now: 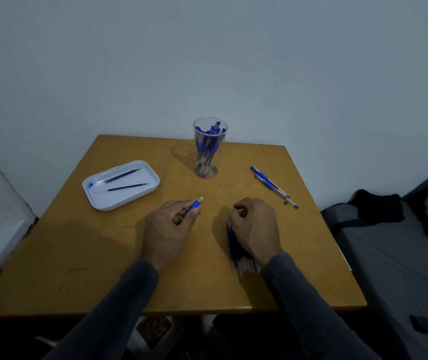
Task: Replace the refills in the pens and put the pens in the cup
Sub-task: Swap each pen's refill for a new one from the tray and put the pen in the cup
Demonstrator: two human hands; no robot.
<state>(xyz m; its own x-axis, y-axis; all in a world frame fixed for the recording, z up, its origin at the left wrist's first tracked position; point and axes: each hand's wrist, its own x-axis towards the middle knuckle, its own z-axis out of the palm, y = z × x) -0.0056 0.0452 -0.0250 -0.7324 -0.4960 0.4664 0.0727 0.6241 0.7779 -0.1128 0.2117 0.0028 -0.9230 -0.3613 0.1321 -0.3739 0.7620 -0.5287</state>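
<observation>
- The white tray (96,201) lies near the left edge of the table (77,255), toward the far left corner. It holds at least two loose dark refills (127,187); these are probably the spent ones.
- The left hand (167,229) hovers over the middle of the table with its fingers curled round a pen (196,203). The pen's blue grip section and pale tip stick out past the thumb, pointing toward the far edge.
- The clear cup (209,149) stands upright near the far edge, about midway along it, already crowded with blue pens. Risk: a pen dropped in carelessly could catch on those inside, or nudge the tall cup over.
- The right hand (253,227) is curled, fingertips drawn together over the far end of a bundle of fresh refills (239,255) lying toward the near right. Whether it has one pinched I cannot tell.
- Risk: the bundle is loose and blurred at its near end; picking one out could scatter the rest toward the near edge.
- Two capped pens (272,184) lie side by side near the right edge, apparently still to be refilled. A sweeping sleeve could roll them off.
</observation>
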